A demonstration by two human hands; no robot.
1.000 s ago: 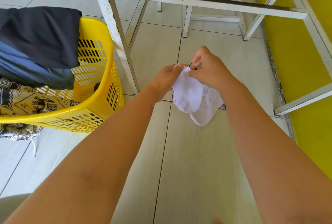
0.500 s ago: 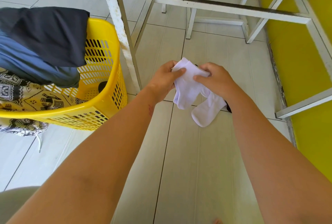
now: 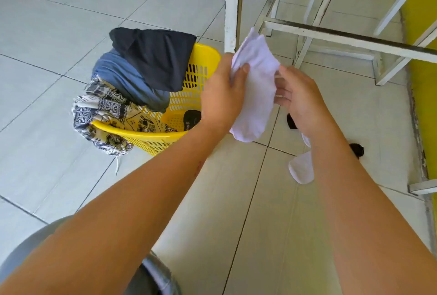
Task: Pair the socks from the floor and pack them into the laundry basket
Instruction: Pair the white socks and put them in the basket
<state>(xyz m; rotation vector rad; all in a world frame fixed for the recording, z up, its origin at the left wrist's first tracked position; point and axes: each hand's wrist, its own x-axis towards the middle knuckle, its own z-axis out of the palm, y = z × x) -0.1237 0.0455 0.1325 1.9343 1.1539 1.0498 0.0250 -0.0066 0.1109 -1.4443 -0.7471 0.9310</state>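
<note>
My left hand (image 3: 222, 96) grips a white sock (image 3: 256, 91) held up flat, thumb on its front, just right of the yellow laundry basket (image 3: 204, 54). My right hand (image 3: 300, 101) has its fingertips curled on the sock's right edge. A second white sock (image 3: 301, 169) shows below my right wrist, partly hidden by the forearm; whether it hangs or lies on the tiles I cannot tell. Two dark socks (image 3: 292, 122) (image 3: 357, 149) lie on the floor behind my right arm.
The basket holds a black garment (image 3: 153, 58), a blue one (image 3: 125, 79) and a patterned cloth (image 3: 106, 110) spilling over its rim. White metal frame legs (image 3: 233, 6) stand right behind the hands. A yellow wall (image 3: 423, 82) runs along the right.
Both hands rose and shifted left toward the basket, spreading one white sock flat. The other white sock now sits lower, under my right wrist. My view swung left.
</note>
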